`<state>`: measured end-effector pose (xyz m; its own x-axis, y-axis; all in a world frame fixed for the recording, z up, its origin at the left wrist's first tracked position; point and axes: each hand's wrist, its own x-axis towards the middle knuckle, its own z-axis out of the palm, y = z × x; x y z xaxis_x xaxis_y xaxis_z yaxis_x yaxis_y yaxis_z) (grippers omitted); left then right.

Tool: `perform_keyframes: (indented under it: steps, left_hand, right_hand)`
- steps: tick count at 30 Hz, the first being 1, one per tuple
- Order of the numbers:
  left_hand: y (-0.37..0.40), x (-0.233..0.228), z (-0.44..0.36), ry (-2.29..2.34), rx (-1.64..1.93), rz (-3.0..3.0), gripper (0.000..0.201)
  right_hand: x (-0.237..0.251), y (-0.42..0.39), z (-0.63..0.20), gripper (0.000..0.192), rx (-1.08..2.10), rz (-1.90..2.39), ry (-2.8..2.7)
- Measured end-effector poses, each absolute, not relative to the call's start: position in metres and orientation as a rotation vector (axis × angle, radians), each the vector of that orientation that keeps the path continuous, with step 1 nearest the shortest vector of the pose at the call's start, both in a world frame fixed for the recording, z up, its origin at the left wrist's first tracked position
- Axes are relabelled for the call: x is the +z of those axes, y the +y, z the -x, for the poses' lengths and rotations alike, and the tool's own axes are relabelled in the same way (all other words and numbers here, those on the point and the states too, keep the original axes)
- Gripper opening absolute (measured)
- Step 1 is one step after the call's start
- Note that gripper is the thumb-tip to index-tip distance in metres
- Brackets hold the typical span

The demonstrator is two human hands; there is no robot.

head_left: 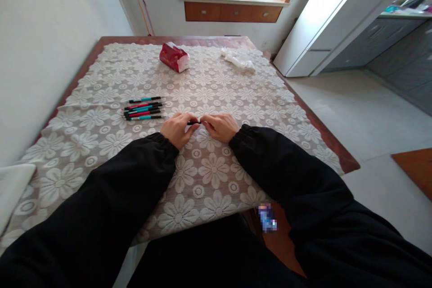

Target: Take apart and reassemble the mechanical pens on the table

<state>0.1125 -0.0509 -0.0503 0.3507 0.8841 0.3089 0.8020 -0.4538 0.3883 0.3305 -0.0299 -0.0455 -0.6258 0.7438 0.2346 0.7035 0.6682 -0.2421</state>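
My left hand (178, 128) and my right hand (220, 127) meet just above the lace tablecloth, fingertips almost touching. Between them they pinch a slim black pen (193, 123); only a short stretch of it shows, the rest being covered by my fingers. To the left of my left hand lies a group of pens (143, 110) in black, blue and red, side by side and pointing roughly left to right. One blue and black pen (146, 99) rests slightly apart at the far side of that group.
The lace tablecloth (212, 171) covers a dark red wooden table. Toward the back lie a red tissue pack (174, 57) and a crumpled clear plastic bag (238, 60). A white sheet (15, 184) sits at the left edge. Beyond the table stands a white fridge (320, 22).
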Motion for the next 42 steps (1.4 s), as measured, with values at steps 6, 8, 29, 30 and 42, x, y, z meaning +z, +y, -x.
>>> perform_keyframes:
  steps: [6,8,29,30,42]
  left_hand:
    - [-0.0512,-0.0513,-0.1123,1.584,0.684,-2.417,0.029]
    - [-0.0512,-0.0512,-0.112,1.551,0.693,-2.46,0.031]
    - [-0.0517,-0.0517,-0.1119,1.607,0.706,-2.446,0.03]
    - [-0.0515,-0.0516,-0.1118,1.596,0.707,-2.47,0.032]
    - [-0.0505,-0.0521,-0.1114,1.722,0.692,-2.387,0.021]
  right_hand:
    - [-0.0449,-0.0282,-0.3301,0.033,0.215,1.153,-2.554]
    - [-0.0455,-0.0272,-0.33,0.035,0.218,1.147,-2.559]
    - [-0.047,-0.0273,-0.3316,0.035,0.173,1.153,-2.543]
    - [-0.0467,-0.0274,-0.3314,0.034,0.171,1.152,-2.543]
    - [-0.0451,-0.022,-0.3337,0.031,0.089,1.287,-2.521]
